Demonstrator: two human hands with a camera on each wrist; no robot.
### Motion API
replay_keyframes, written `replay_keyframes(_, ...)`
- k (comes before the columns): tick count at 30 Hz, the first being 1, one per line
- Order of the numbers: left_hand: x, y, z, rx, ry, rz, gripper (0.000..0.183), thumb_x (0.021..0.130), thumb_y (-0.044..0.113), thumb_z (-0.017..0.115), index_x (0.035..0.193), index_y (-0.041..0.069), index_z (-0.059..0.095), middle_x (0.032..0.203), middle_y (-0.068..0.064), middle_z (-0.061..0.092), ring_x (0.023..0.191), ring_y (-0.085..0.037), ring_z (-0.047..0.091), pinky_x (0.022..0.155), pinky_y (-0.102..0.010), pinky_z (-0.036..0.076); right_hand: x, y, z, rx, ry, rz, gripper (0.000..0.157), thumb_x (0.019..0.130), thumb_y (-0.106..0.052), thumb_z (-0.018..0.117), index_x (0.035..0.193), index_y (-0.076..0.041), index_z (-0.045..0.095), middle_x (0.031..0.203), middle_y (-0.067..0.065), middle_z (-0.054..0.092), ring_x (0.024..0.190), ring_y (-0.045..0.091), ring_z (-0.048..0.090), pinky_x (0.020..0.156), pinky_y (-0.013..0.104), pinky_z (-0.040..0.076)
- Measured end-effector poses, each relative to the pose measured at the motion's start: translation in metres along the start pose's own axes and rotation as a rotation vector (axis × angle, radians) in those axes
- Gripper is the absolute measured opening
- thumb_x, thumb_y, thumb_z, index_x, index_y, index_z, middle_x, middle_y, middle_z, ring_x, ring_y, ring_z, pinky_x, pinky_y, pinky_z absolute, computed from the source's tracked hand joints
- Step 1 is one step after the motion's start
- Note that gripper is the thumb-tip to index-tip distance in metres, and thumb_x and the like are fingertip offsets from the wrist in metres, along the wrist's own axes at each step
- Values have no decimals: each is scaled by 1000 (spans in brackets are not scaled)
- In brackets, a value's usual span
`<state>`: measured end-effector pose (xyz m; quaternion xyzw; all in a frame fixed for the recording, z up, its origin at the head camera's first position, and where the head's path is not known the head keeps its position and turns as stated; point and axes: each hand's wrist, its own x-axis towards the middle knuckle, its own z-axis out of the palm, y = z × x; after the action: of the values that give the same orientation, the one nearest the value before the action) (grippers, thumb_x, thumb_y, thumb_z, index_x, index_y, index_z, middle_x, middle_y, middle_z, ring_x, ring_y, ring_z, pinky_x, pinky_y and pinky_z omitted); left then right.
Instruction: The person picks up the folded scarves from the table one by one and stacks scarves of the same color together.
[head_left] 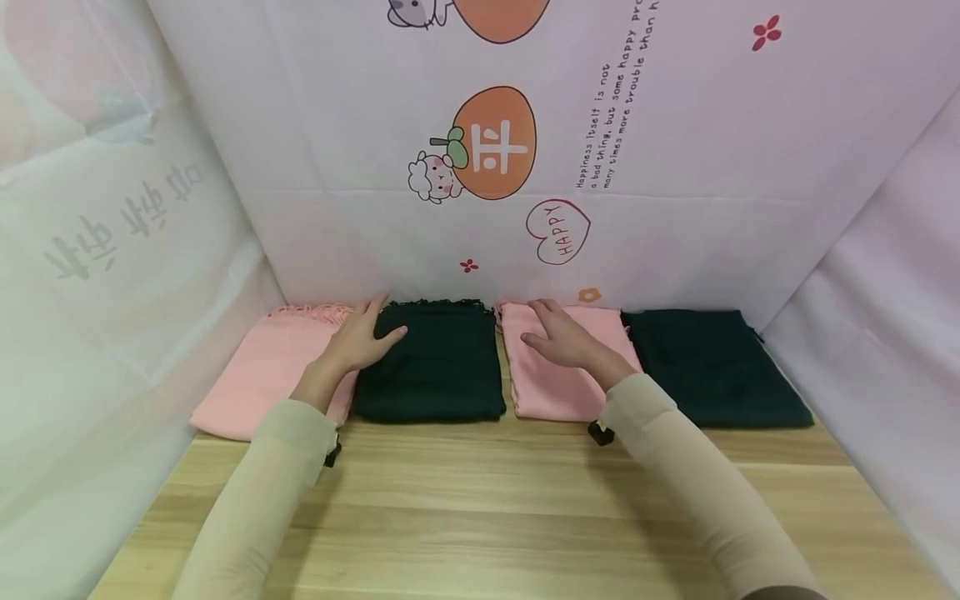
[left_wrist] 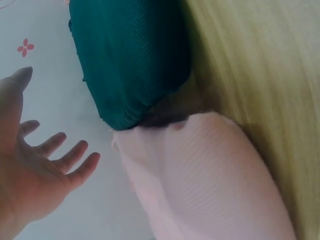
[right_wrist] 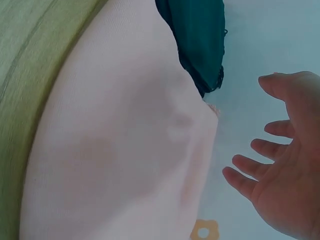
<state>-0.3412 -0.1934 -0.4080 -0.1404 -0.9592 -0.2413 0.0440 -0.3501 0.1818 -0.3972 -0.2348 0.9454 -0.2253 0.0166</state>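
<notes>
Four folded, fringed scarves lie in a row along the back. From the left come a pink scarf (head_left: 258, 371), a dark green scarf (head_left: 438, 367), a second pink scarf (head_left: 551, 392) and a second dark green scarf (head_left: 708, 362). My left hand (head_left: 358, 340) hovers over where the left pink and green scarves meet, thumb spread from the fingers. Over the right pink scarf is my right hand (head_left: 562, 337), its fingers loosely extended. Both palms hold nothing, and in the wrist views the left hand (left_wrist: 35, 180) and right hand (right_wrist: 290, 170) are apart from the cloth.
The scarves rest on a wooden table (head_left: 465, 508). A white printed sheet (head_left: 337, 150) rises right behind them, with white cloth walls on the left (head_left: 112, 333) and right (head_left: 885, 317). Small black devices show under both cuffs.
</notes>
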Motion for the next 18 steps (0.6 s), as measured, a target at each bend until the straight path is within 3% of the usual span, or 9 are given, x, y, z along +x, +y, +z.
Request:
replay_keyframes(7,0,-3,3,-45,14,3,76,92,51,50,151,19,14,151,-18,22,134,-39,28,102,-60,27,5,-6,6,43,-7,-12,67,96,-32,52,148,-7,20,150,17,21,135,31,28,107,50,28)
replay_keyframes(14,1,-7,6,-120,13,-13,76,93,47,51,150,11,16,148,-20,27,134,-40,28,104,-59,25,8,-12,12,87,-12,7,67,96,-31,51,149,-5,19,150,18,23,136,32,27,107,50,29)
replay_keyframes(18,1,-7,7,-148,8,-25,75,94,45,51,150,9,16,148,-19,27,134,-39,27,105,-57,25,11,-14,16,125,-4,16,64,96,-28,52,147,-3,22,148,19,26,132,32,33,104,50,33)
